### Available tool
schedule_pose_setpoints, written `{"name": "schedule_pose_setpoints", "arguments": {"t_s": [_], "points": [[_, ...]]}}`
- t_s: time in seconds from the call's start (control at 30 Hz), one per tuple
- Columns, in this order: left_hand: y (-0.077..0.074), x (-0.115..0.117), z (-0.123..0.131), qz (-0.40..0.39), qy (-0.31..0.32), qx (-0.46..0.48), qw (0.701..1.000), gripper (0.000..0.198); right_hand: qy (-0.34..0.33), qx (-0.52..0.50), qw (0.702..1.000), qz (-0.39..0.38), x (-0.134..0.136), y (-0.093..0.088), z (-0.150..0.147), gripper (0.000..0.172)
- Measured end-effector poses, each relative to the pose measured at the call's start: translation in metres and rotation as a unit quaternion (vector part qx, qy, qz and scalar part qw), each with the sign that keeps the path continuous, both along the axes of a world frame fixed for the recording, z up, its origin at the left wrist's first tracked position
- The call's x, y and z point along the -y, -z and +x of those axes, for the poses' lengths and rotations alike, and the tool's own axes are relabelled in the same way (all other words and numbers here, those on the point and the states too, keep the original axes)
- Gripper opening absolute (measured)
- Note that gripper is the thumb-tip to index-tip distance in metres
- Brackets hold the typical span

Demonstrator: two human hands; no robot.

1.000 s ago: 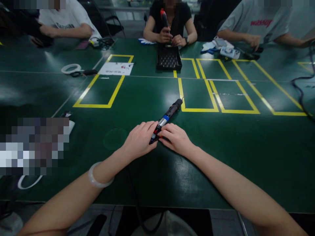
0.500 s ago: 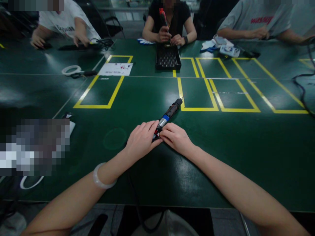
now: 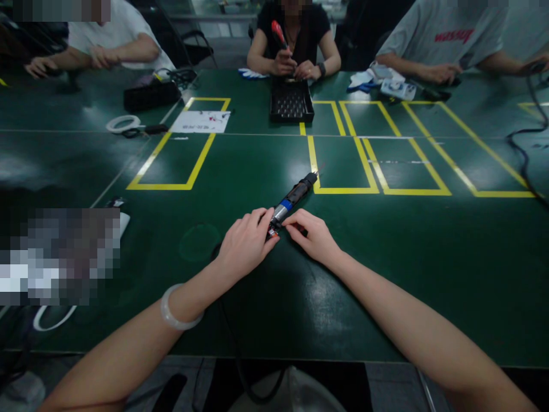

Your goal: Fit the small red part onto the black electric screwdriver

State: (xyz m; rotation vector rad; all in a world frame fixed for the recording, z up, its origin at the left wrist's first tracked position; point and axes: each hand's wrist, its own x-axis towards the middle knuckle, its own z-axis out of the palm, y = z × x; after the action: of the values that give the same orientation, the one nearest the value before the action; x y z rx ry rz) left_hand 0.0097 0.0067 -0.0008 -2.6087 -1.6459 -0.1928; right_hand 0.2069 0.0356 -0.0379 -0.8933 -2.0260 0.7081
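Note:
An electric screwdriver (image 3: 295,194) lies slantwise on the green table, its bit end pointing away to the right. Its housing looks opened, with a silver and blue motor section and small red and white parts showing at the near end. My left hand (image 3: 246,236) grips that near end from the left, the fingers over it. Beside it, my right hand (image 3: 312,232) has thumb and forefinger pinched close to the exposed parts. Something small and reddish shows under the right fingers; I cannot make out what it is.
Yellow tape (image 3: 343,190) marks boxes on the table. Across from me, a person holds a red-handled tool (image 3: 278,34) over a black tray (image 3: 291,106). A paper sheet (image 3: 201,121) and a white cable coil (image 3: 123,123) lie left. A black cord (image 3: 231,337) runs down near me.
My right hand has drawn slightly away from the screwdriver's near end, uncovering more of it. My left hand keeps its hold. At the far left, a person's hands have moved off a black object.

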Motion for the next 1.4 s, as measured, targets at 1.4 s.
{"name": "schedule_pose_setpoints", "arguments": {"t_s": [1.4], "points": [[0.004, -0.077, -0.188, 0.0, -0.325, -0.01, 0.946, 0.034, -0.027, 0.012, 0.999, -0.031, -0.002, 0.0, 0.002, 0.012]]}}
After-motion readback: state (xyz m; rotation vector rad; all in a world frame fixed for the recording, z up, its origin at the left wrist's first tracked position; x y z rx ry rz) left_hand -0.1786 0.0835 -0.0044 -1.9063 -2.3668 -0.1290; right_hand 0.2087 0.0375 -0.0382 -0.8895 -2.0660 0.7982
